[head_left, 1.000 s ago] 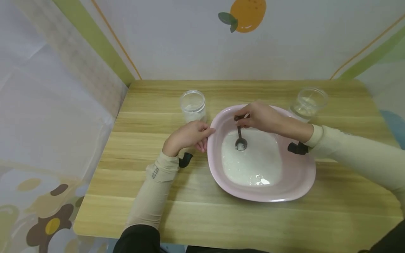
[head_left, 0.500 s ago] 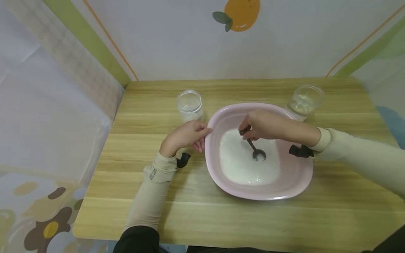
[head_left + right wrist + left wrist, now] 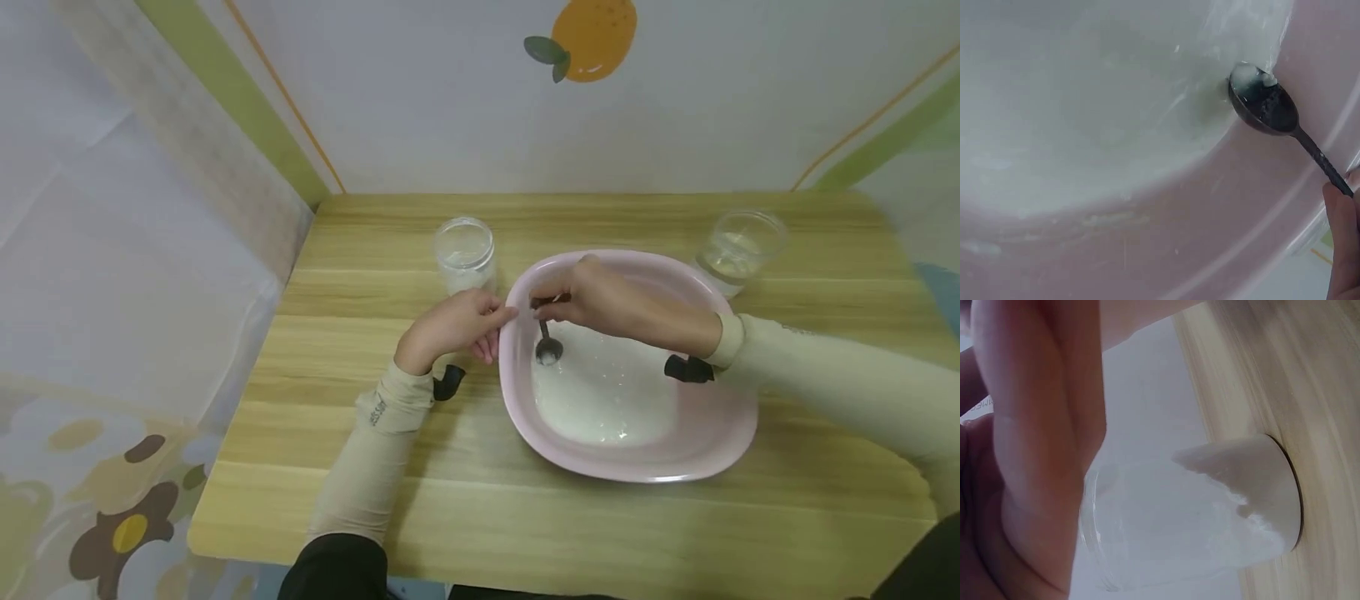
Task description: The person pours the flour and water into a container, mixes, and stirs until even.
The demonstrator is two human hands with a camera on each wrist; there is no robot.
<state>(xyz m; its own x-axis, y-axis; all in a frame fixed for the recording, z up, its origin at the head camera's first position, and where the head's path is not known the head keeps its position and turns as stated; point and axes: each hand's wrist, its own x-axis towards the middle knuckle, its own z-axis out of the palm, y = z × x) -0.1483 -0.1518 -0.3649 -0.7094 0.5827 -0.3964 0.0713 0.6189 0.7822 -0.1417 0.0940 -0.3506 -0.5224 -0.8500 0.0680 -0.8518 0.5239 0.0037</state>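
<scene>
A pink basin point(image 3: 716, 433) holds a milky white liquid point(image 3: 611, 396). My right hand point(image 3: 600, 300) reaches over it from the right and pinches the handle of a dark spoon point(image 3: 550, 350). The spoon's bowl is near the basin's left inner wall, and some white matter and liquid lie in it in the right wrist view, where fingertips point(image 3: 1342, 231) show on the handle. My left hand point(image 3: 453, 327) grips the basin's left rim, thumb toward the rim and the other fingers bent lower down, partly hidden. In the left wrist view this hand point(image 3: 1038, 444) appears close up.
Behind my left hand stands a clear jar point(image 3: 467, 258) partly filled with white powder point(image 3: 1244, 487). Another clear jar point(image 3: 738, 250), with clear liquid inside, stands behind the basin's right end. Everything rests on a wooden table point(image 3: 360, 333) against a printed curtain point(image 3: 450, 117).
The spoon in my right hand first swept right and toward me through the liquid, then back left to the left wall. My left hand stays on the rim. The head view shifts slightly.
</scene>
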